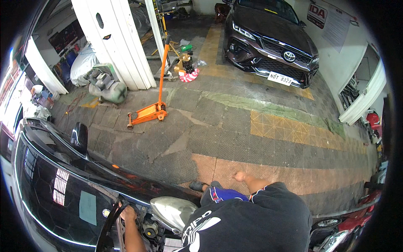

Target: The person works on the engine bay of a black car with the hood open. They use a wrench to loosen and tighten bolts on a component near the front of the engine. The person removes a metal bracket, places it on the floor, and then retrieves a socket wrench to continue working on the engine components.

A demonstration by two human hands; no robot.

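Observation:
My left hand [129, 214] reaches into the open engine bay of a black car, by the base of the windshield [42, 189]. Its fingers close around the upper end of a curved black strip [110, 224], though the fingertips are partly hidden. Beside that wrist, a round cap [150, 231] shows among the engine parts. The car's clear headlight [173, 212] lies between that arm and my body. Over the brown floor tiles, my right hand [240, 176] hangs away from the car, fingers curled in, with nothing visible in it.
An orange floor jack [147, 114] stands beyond the car, its handle upright. Behind it are a green air compressor [109, 86] and a white pillar [115, 42]. A dark SUV [273, 42] is parked at the far right. A red vehicle [357, 218] sits at lower right.

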